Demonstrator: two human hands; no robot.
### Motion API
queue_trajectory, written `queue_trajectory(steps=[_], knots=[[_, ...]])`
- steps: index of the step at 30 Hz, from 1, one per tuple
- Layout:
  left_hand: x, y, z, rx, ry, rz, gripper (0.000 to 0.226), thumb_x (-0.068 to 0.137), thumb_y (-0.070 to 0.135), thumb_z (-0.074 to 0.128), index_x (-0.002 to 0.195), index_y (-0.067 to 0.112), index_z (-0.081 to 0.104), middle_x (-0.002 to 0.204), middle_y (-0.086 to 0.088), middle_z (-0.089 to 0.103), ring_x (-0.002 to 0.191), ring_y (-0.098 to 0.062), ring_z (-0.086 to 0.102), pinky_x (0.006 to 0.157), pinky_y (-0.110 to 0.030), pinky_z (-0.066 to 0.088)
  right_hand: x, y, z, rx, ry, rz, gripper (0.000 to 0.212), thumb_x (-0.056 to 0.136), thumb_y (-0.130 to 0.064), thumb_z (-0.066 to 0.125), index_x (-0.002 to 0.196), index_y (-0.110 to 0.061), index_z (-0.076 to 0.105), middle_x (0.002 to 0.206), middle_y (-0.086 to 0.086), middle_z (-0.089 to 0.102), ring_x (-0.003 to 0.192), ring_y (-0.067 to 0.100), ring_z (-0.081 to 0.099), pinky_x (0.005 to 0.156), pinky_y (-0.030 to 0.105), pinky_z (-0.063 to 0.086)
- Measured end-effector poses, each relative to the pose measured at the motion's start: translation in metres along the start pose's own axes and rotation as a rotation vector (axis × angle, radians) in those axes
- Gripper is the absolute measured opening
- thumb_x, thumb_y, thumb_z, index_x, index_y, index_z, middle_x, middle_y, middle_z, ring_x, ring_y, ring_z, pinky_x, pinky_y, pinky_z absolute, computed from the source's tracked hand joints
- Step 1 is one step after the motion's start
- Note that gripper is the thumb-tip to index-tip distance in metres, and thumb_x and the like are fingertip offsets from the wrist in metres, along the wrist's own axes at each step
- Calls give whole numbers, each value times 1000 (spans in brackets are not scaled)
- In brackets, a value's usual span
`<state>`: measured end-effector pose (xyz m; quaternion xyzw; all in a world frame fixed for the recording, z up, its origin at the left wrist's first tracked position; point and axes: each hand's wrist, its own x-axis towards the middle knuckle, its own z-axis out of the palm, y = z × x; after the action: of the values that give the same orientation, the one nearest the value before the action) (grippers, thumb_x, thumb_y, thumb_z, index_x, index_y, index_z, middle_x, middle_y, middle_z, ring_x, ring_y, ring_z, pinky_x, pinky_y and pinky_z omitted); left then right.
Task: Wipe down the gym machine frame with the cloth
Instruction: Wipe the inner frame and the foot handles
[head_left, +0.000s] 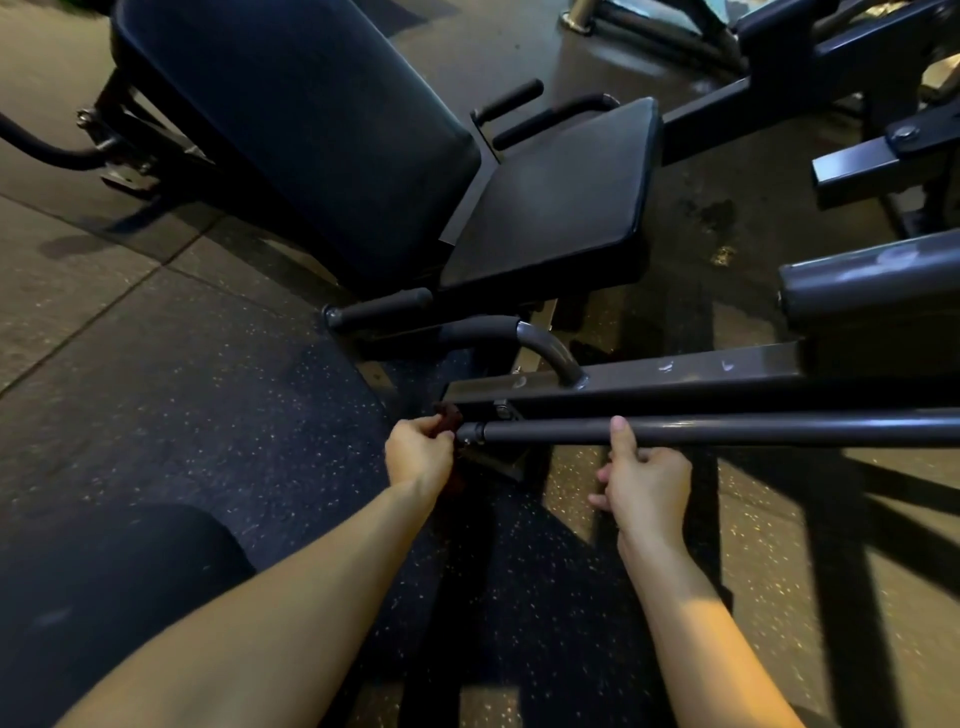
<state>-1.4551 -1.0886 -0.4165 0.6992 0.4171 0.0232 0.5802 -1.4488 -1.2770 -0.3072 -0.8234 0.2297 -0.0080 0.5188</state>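
Cloth (449, 418), dark red, sits bunched in the clenched fingers of the left hand (420, 452), pressed at the end of the bar (727, 429) near the frame (675, 372) joint; the right hand (647, 486) grasps the bar, I think to steady it.

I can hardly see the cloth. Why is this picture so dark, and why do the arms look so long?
Head view: the light is dim, so the dark red cloth in the left hand melts into shadow; warm light catches the right forearm; the wide-angle lens stretches it and the left forearm.
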Motion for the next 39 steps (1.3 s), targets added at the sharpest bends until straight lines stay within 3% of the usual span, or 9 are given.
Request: queue_trajectory(steps=[3,6,10,16,18,21,25,34,39], knots=[[-11,7,6,80,-81,159,25,94,14,67,118,20,74,113,11,60,104,-15,63,95,-34,56,1,1,-2,6,-21,4,27,100,-39,59,103,-13,63,90,8,69,77,17,70,68,33,61],[-9,13,-6,155,-172,198,26,94,10,65,113,24,75,105,9,64,86,-5,64,68,-11,53,-1,2,0,-8,5,-17,24,100,-39,59,99,-15,63,89,7,69,77,16,70,65,31,59],[6,2,-27,79,3,26,27,92,11,64,110,25,79,83,7,72,69,-8,67,66,-26,59,-1,2,3,-24,16,-14,29,100,-39,58,105,-11,64,89,6,68,77,16,69,66,32,59],[-16,19,-8,-33,-198,90,23,96,4,64,114,15,74,99,-1,70,65,-4,70,51,-11,50,3,1,-4,-7,-49,-5,30,100,-39,59,107,-11,64,91,8,69,79,18,70,67,32,59],[-22,36,-3,-14,-244,102,21,92,9,67,106,20,78,96,2,73,79,-5,68,59,-13,49,4,2,-6,-11,-51,-2,32,99,-41,60,107,-10,64,89,7,70,77,17,70,66,31,59],[-21,44,-8,-84,-18,38,17,90,17,67,91,29,79,95,2,76,90,-14,69,77,-27,55,5,3,-5,-4,-50,13,32,99,-42,60,105,-11,64,88,7,70,74,16,70,65,31,59],[-7,48,-5,-149,96,166,25,94,20,70,118,21,76,113,3,73,107,-15,67,102,-39,54,7,5,-4,10,-52,14,32,99,-42,60,107,-11,64,89,7,69,75,16,70,65,30,59],[-31,59,27,80,-216,617,27,95,16,65,120,20,75,118,14,67,118,-7,60,108,-28,45,11,5,-6,44,-76,52,33,98,-43,61,111,-13,63,90,7,70,75,17,71,58,26,54],[-6,36,10,237,-58,470,29,95,11,61,121,13,75,117,9,64,115,-16,62,103,-24,44,13,9,-6,53,-92,49,33,98,-43,61,109,-12,64,91,8,70,76,18,70,59,26,54]])
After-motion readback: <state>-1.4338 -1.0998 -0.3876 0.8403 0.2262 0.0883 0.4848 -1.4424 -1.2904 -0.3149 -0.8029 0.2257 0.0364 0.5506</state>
